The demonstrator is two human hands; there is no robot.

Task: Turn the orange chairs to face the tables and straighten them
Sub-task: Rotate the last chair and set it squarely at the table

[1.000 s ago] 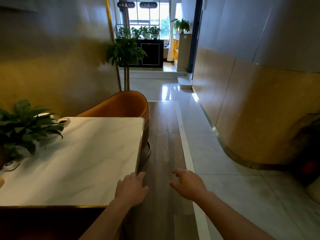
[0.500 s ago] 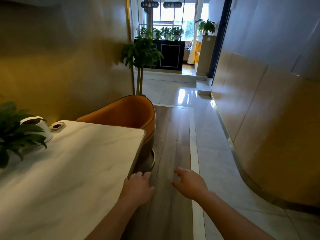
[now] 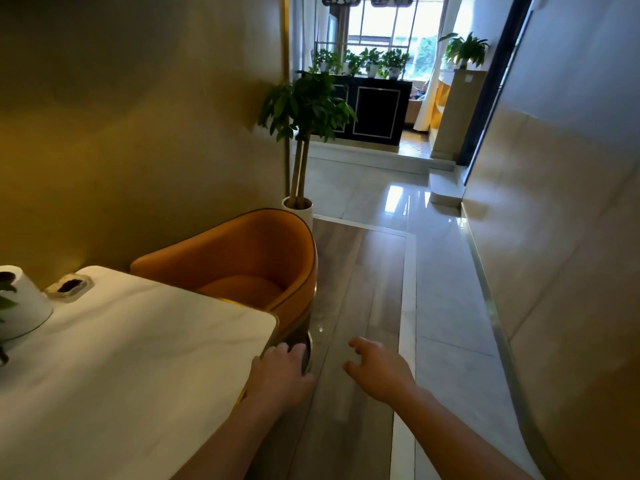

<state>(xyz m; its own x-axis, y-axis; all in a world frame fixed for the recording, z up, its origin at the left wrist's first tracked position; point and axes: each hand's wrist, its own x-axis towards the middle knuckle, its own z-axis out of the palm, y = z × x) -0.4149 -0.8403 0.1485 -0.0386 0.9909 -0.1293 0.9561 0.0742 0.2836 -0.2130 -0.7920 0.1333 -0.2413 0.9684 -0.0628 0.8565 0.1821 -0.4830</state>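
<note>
The orange tub chair with a curved back and dark piping (image 3: 249, 261) stands just ahead of the left hand (image 3: 277, 374), at the far end of the white marble-topped table with a gold edge (image 3: 138, 368). Its open front faces the table, angled a little toward the wall on the left. The high back curves round on the far and right sides. Its width runs along the table's far edge, and the seat is partly tucked under the top.

The left hand hangs palm down over the table's rounded near-right corner, fingers loosely bent and holding nothing. Whether it touches the edge cannot be told. Its fingertips point at the chair's round metal base (image 3: 306, 336). The right hand (image 3: 379, 370) hovers beside it over the grey wood floor strip (image 3: 363, 278), fingers half curled, thumb apart, gripping nothing.

Right of both hands the wood strip and the glossy pale tiles (image 3: 446, 271) lie open up to the beige wall panel (image 3: 554, 254). Beyond the chair, close behind its back, a green tree in a white pot (image 3: 298, 206) stands against the wall.
</note>
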